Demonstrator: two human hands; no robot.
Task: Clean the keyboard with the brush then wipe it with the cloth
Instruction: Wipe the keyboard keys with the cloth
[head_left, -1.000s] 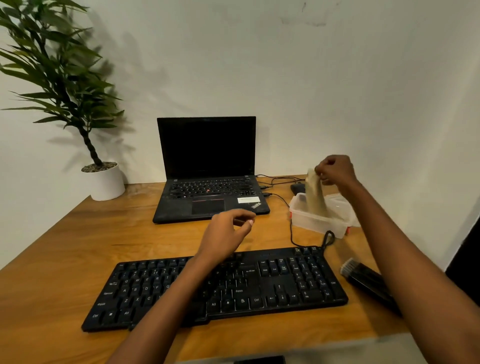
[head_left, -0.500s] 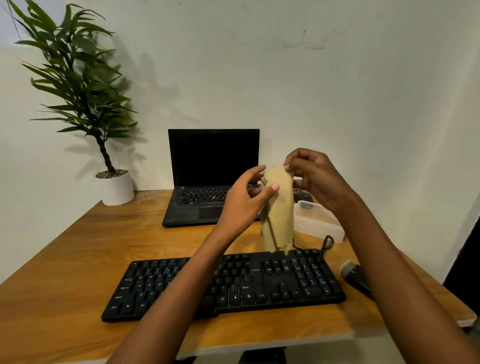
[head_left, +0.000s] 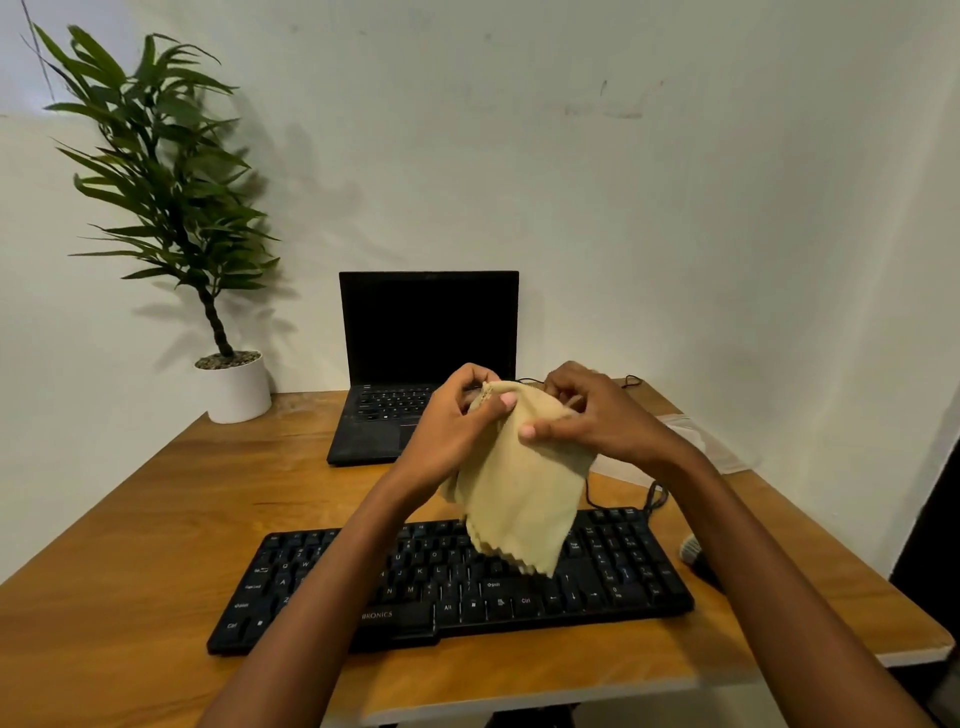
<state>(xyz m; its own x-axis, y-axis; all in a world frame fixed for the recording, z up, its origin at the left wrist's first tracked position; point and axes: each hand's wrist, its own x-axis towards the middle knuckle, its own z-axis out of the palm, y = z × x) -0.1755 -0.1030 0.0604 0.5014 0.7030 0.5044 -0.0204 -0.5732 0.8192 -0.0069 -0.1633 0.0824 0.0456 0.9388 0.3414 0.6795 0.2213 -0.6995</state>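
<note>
A black keyboard (head_left: 467, 582) lies across the front of the wooden desk (head_left: 156, 519). Above its middle hangs a pale yellow cloth (head_left: 524, 493), spread out between both hands. My left hand (head_left: 457, 426) pinches its upper left edge and my right hand (head_left: 587, 415) pinches its upper right edge. The cloth's zigzag lower edge hangs just over the keys. The brush (head_left: 693, 551) lies on the desk right of the keyboard, mostly hidden by my right forearm.
A black laptop (head_left: 415, 364) stands open at the back of the desk. A potted plant (head_left: 228, 384) is at the back left. A clear plastic container (head_left: 696, 441) sits at the back right, with cables near it. The desk's right edge is close to the brush.
The cloth has come down a little and been opened out wider between my two hands. The camera has moved back and up.
</note>
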